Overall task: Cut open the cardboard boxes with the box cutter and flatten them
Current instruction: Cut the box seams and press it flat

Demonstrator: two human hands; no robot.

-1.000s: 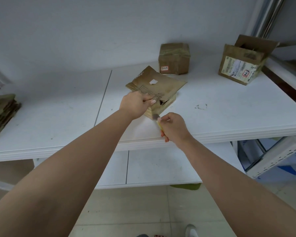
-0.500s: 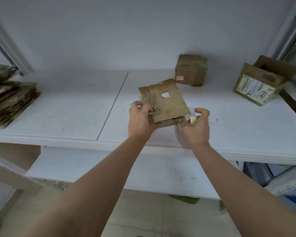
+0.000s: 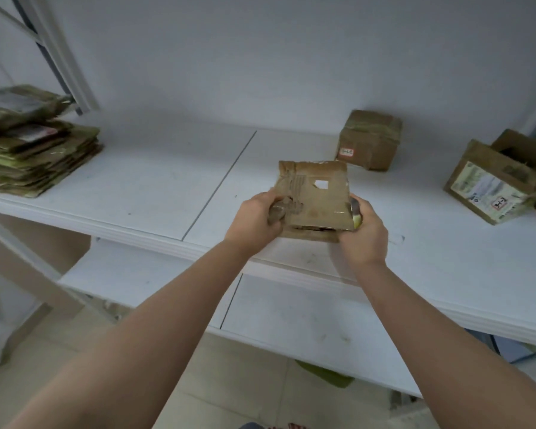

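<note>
Gripping a flattened cardboard box [image 3: 314, 196] from both sides, a person holds it above the front edge of a white shelf [image 3: 155, 187] — the left hand [image 3: 256, 219] curled round the torn left edge, the right hand [image 3: 364, 235] closed on the right edge with a yellow-tipped box cutter [image 3: 355, 215] tucked between the fingers and the cardboard. A stack of flattened boxes [image 3: 33, 150] lies at the far left of the shelf. A taped, closed box [image 3: 369, 139] stands against the wall behind the held piece, and an opened box with a printed label [image 3: 492, 184] sits well apart to the right — its flaps raised
</note>
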